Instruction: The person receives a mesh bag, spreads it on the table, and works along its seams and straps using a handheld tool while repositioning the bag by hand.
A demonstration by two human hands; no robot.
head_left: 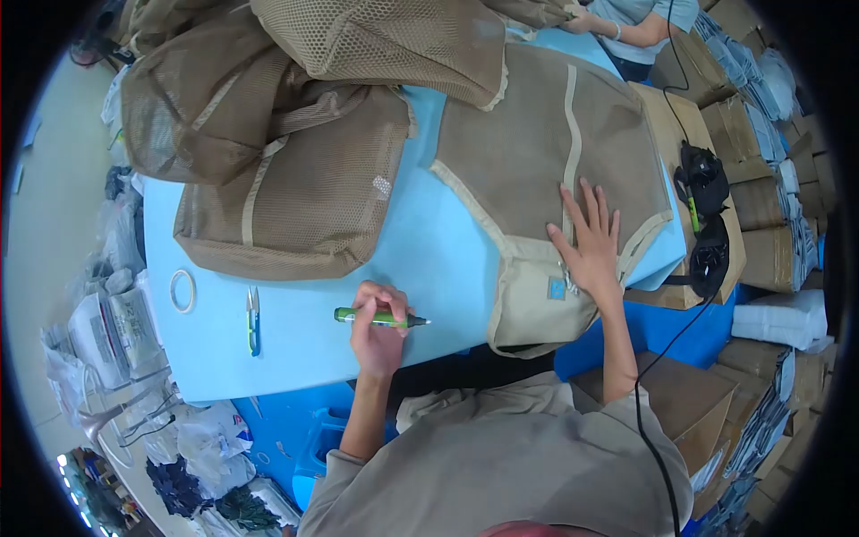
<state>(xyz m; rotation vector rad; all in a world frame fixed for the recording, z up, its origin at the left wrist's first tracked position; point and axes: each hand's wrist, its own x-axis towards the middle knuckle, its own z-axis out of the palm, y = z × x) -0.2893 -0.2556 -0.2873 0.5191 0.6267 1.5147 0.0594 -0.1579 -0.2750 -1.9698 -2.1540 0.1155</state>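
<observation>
My left hand is closed around a green marker, held just above the light blue table with its black end and pale tip pointing right. My right hand lies palm down, fingers spread, on a flat brown mesh bag with beige trim. Beneath and beside that palm is the bag's beige panel, which bears a small blue square label. A pale strip runs up the mesh from near my fingers. The panel's lower edge hangs at the table's front edge.
More brown mesh bags are heaped at the back left. Thread snips and a tape roll lie on the table. Across it stands another person. Black pouches rest on a carton at right; a black cable hangs nearby.
</observation>
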